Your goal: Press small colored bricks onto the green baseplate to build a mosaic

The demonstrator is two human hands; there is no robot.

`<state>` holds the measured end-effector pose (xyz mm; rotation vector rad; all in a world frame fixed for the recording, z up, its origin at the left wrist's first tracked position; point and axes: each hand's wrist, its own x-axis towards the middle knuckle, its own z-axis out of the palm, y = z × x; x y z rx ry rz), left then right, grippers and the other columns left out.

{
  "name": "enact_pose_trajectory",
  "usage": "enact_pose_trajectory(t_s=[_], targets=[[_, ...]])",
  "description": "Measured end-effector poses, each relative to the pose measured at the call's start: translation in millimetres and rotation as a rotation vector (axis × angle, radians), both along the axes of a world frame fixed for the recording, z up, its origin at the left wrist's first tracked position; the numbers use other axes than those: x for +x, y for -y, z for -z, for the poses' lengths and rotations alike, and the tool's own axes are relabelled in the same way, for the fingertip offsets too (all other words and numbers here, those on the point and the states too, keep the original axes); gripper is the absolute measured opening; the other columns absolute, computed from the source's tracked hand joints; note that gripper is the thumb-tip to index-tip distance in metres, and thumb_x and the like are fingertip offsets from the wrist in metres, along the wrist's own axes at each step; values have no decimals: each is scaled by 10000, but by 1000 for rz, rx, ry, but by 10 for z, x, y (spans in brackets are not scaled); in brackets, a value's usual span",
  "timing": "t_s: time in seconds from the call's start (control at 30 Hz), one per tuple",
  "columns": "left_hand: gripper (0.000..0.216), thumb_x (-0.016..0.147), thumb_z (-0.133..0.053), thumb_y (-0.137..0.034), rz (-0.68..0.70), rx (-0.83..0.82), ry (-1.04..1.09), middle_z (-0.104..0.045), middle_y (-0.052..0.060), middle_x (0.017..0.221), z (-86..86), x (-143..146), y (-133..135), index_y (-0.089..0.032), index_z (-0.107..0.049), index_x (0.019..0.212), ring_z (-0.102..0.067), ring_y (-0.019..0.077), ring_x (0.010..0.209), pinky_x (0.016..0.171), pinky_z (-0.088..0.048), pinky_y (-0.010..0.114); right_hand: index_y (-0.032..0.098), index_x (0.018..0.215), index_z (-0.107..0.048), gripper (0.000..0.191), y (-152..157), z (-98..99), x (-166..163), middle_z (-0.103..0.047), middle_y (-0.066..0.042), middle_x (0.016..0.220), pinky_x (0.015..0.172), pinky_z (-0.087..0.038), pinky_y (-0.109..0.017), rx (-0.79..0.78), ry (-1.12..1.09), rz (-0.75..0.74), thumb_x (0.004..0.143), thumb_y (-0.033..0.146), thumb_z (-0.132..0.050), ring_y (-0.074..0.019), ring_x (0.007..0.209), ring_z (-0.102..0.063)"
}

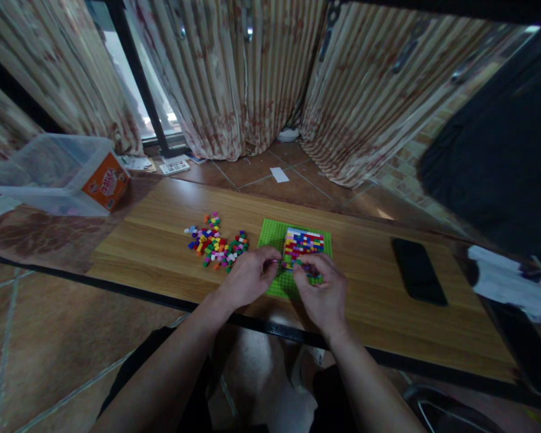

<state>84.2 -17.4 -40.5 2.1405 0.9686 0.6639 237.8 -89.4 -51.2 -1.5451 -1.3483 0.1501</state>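
A green baseplate [270, 233] lies on the wooden table [369, 276], with rows of small coloured bricks [303, 243] built on its right half. A loose pile of coloured bricks [214, 242] lies just left of the plate. My left hand [249, 278] rests at the plate's near left edge, fingers curled in a pinch; what it holds is too small to name. My right hand [321, 290] is over the plate's near edge below the built rows, fingers pinched together on something small I cannot make out.
A black phone [418, 270] lies flat on the table to the right. A clear plastic box [49, 174] with an orange label stands at the far left. White cloth [505, 279] lies at the right end. Curtains hang behind; my knees are under the table edge.
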Motion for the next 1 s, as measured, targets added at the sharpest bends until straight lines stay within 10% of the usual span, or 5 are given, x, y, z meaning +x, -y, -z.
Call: enact_pose_trajectory(t_s=[1.0], targets=[[54,847,-677,-141,-42,106,116,-726,3,824,192,211,49,-190,-699,842,-680,137,748,694,-502,241,215,849,-730,92,-1,13,111,-698,16,725,628,-485,-280,17,-459,45,796,282,-693,-140,650,-613]])
